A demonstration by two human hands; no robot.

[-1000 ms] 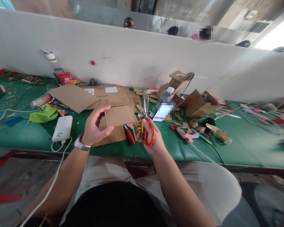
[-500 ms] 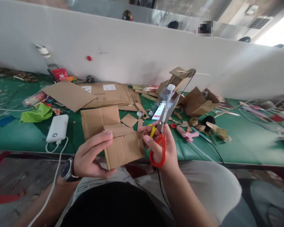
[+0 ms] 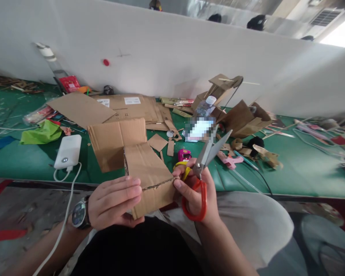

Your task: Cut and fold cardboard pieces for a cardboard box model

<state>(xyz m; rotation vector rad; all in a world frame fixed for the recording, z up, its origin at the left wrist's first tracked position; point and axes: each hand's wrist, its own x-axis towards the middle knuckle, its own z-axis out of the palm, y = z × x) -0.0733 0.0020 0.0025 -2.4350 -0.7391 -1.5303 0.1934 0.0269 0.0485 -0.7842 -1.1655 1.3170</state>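
The left hand [image 3: 115,203] grips the near left edge of the folded cardboard [image 3: 149,165], its fingers narrow, thumb beneath. The right hand [image 3: 201,195] holds the scissors [image 3: 205,166]; its thumb and index fingertips meet the cardboard's right corner. Compared with the previous frame, the middle panel is tilted into fuller view. The cardboard's long axis runs from the left fingers away and leftward, ending in a raised flap. The scissors' blades stand parted, pointing away and rightward. Beyond the right fingers lie a magenta object [image 3: 184,154] and a pink glue gun [image 3: 230,160].
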